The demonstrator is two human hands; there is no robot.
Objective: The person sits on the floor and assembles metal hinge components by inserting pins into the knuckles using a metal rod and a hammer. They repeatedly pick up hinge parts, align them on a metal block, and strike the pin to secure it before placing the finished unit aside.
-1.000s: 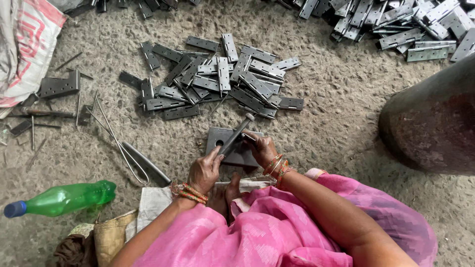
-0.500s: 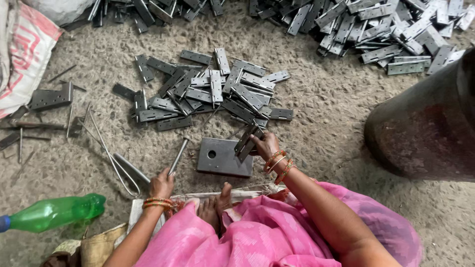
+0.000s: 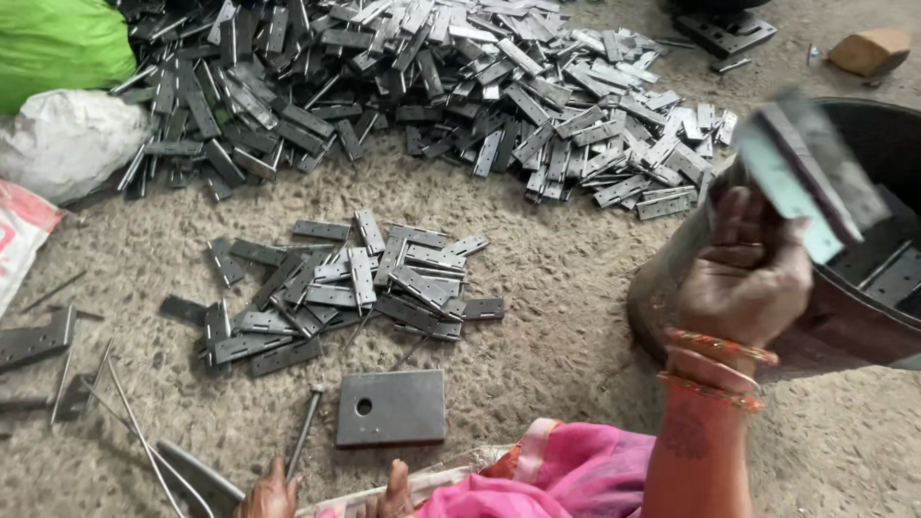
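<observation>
Nearest you, your left hand point(image 3: 271, 494) rests on the floor point(image 3: 566, 317) beside a thin metal rod point(image 3: 304, 434), fingers loose and empty, the holed steel plate point(image 3: 391, 408) just right. Your right hand point(image 3: 746, 273) is raised, fingers clenched on a blurred hinge point(image 3: 811, 177) over the dark drum point(image 3: 863, 288); releasing it inside looks like the step in hand. Farther off lie hinge piles point(image 3: 345, 283), a white sack point(image 3: 72, 144) and a green bag point(image 3: 58, 43).

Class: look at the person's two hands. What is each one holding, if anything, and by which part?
The right hand grips a metal hinge by its lower end, over the bucket. The left hand holds nothing.
</observation>
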